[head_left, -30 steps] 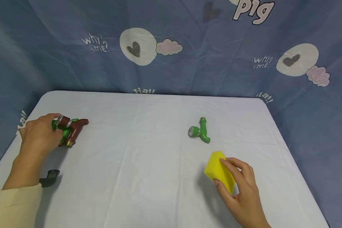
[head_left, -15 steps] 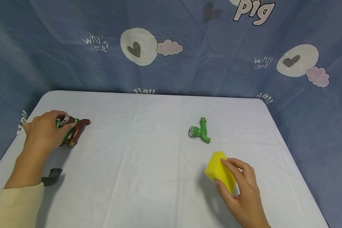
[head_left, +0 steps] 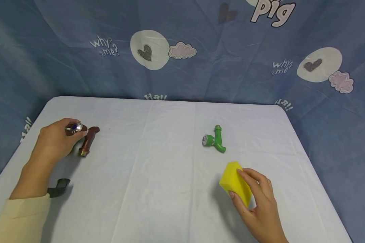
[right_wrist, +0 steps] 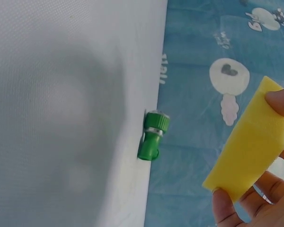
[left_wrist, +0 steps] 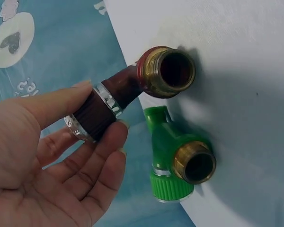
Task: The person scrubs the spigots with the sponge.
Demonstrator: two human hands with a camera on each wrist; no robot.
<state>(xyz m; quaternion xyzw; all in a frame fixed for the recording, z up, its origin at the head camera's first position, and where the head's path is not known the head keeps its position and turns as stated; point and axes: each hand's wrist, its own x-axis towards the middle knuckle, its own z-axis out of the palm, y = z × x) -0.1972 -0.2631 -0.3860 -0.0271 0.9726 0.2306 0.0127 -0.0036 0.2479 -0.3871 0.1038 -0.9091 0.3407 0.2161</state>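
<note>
At the table's far left, my left hand pinches the ribbed knob of a dark red faucet between thumb and fingers. The left wrist view shows its brass threaded end facing the camera. Beside it lies a green faucet, mostly hidden behind the hand in the head view. On the right, my right hand grips a yellow sponge by its edges, above the table. Farther back lies another green faucet, apart from the sponge; it also shows in the right wrist view.
A dark curved object shows beside the left forearm, partly covered by it. The white-covered table ends at a blue printed cloth behind and at the sides.
My left hand has moved slightly right with the red faucet, turning its knob end toward the head camera and drawing it off the green one. My right hand and the sponge have hardly moved.
</note>
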